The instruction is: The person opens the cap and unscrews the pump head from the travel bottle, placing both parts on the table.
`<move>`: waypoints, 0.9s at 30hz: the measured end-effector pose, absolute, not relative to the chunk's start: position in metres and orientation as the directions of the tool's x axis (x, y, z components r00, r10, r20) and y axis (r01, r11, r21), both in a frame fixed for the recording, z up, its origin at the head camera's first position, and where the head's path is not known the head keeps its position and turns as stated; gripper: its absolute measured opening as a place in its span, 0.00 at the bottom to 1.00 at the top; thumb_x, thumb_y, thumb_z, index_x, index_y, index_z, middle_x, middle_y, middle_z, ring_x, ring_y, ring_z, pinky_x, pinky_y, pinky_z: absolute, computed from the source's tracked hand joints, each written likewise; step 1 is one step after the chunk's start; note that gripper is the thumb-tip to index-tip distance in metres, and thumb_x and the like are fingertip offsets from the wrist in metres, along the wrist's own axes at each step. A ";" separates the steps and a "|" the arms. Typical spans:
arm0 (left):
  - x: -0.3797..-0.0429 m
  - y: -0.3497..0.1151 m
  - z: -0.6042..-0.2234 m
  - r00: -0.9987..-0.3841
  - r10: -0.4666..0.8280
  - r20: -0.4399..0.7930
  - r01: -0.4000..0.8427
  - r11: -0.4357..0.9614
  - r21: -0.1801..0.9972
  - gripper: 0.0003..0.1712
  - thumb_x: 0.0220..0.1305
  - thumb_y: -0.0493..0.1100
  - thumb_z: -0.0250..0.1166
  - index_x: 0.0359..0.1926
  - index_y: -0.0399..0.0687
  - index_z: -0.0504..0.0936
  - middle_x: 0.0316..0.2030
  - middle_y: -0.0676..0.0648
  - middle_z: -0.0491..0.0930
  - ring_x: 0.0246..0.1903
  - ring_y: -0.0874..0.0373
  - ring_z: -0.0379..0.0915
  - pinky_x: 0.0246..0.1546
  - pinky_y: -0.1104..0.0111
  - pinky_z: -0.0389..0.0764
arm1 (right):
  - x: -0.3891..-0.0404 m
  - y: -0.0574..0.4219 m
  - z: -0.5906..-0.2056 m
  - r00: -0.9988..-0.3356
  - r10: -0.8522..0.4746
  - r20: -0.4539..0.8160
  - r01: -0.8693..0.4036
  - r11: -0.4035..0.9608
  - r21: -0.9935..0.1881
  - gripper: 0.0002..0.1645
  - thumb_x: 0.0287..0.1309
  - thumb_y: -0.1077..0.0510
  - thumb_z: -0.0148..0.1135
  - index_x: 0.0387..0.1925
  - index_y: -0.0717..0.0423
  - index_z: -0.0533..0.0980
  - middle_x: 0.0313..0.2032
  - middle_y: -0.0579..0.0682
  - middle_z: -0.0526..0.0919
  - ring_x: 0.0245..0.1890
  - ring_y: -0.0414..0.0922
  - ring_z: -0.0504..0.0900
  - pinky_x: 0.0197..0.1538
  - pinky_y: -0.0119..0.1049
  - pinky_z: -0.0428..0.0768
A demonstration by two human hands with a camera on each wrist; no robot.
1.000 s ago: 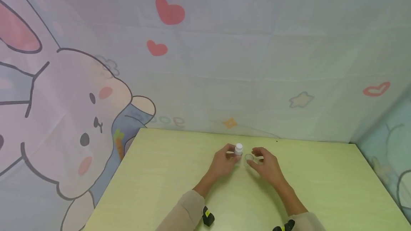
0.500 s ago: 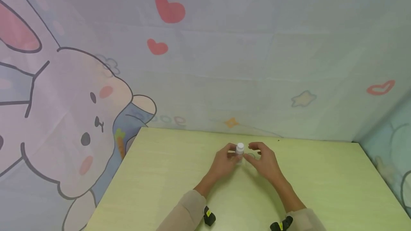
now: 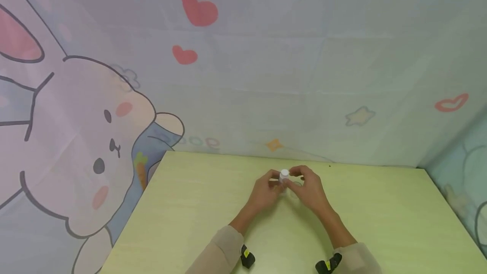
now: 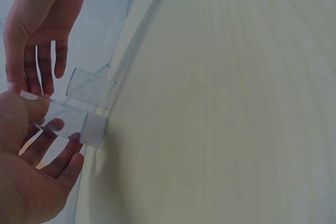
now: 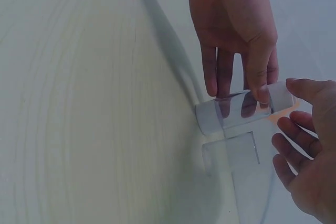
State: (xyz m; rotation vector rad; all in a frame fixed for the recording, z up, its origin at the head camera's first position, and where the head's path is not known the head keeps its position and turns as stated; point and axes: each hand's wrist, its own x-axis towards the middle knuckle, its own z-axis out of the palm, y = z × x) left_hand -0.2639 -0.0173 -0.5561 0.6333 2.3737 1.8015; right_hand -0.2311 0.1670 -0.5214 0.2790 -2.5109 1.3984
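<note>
Nearest to me are 2 beige sleeves (image 3: 218,250), a black wrist unit (image 3: 247,258) at each cuff. And here are the hands: my left hand (image 3: 263,191) has it, thumb and fingers wrapped round the clear middle of a white-ended bottle (image 5: 237,110), upright over the far part of the table. My right hand (image 3: 313,189) is in close, thumb right at the white cap (image 3: 284,173); whether its fingers pinch that cap, I can't tell. So 2 hands meeting on 1 bottle! Just to the bottle's right stands a clear cylindrical cup (image 4: 90,88), rim up. Beneath it all, the pale yellow-green wood-grain table (image 3: 380,215). And beyond its far edge, the printed fabric backdrop (image 3: 289,75), showing a sideways cartoon rabbit (image 3: 81,138), 2 solid hearts (image 3: 201,13) and 1 outlined heart (image 3: 452,103).
</note>
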 end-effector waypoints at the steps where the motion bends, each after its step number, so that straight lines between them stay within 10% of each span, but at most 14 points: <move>1: -0.264 -0.017 -0.557 -0.908 0.381 0.172 0.268 0.214 0.939 0.18 0.75 0.51 0.68 0.59 0.51 0.80 0.61 0.45 0.82 0.59 0.45 0.83 0.53 0.64 0.87 | -0.231 0.167 -0.522 -0.949 -0.040 0.312 -0.286 0.521 -0.804 0.25 0.67 0.52 0.75 0.56 0.63 0.79 0.53 0.59 0.85 0.56 0.60 0.81 0.62 0.62 0.79; 27: -0.266 -0.019 -0.560 -0.905 0.389 0.171 0.263 0.198 0.944 0.13 0.76 0.47 0.68 0.57 0.52 0.81 0.62 0.47 0.81 0.60 0.45 0.82 0.55 0.61 0.86 | -0.232 0.152 -0.522 -0.923 -0.033 0.384 -0.311 0.651 -0.692 0.19 0.66 0.53 0.75 0.48 0.62 0.81 0.46 0.57 0.85 0.51 0.59 0.80 0.54 0.57 0.80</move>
